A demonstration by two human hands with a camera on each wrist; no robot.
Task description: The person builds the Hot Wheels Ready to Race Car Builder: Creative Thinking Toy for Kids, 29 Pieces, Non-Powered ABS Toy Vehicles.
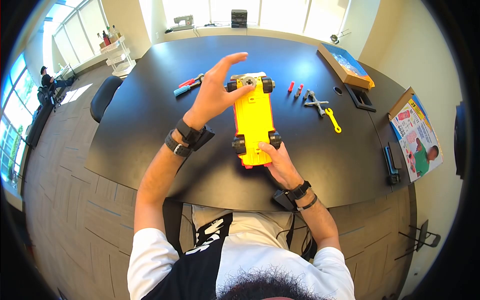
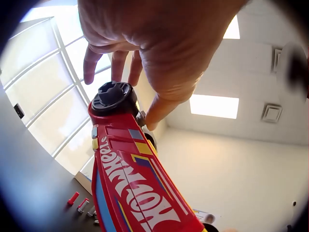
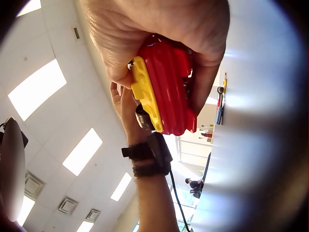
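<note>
A toy car (image 1: 252, 117) is held over the table with its yellow underside facing up and its black wheels showing. My right hand (image 1: 283, 167) grips one end, thumb on the underside; the right wrist view shows the car's red end (image 3: 166, 87) between thumb and fingers. At the other end, the thumb of my left hand (image 1: 212, 95) reaches to the underside beside a round grey piece (image 1: 249, 81). The other left fingers extend past the car. In the left wrist view, the car's red side (image 2: 137, 179) has white lettering, and a black wheel (image 2: 114, 98) is near those fingers.
On the black table (image 1: 165, 125) lie a blue-handled screwdriver (image 1: 183, 90), a grey cross wrench (image 1: 316, 103), a yellow wrench (image 1: 333, 121) and small red and grey pieces. An open cardboard box (image 1: 345, 65) and a printed box (image 1: 417, 140) stand right. Another person (image 1: 48, 80) sits far left.
</note>
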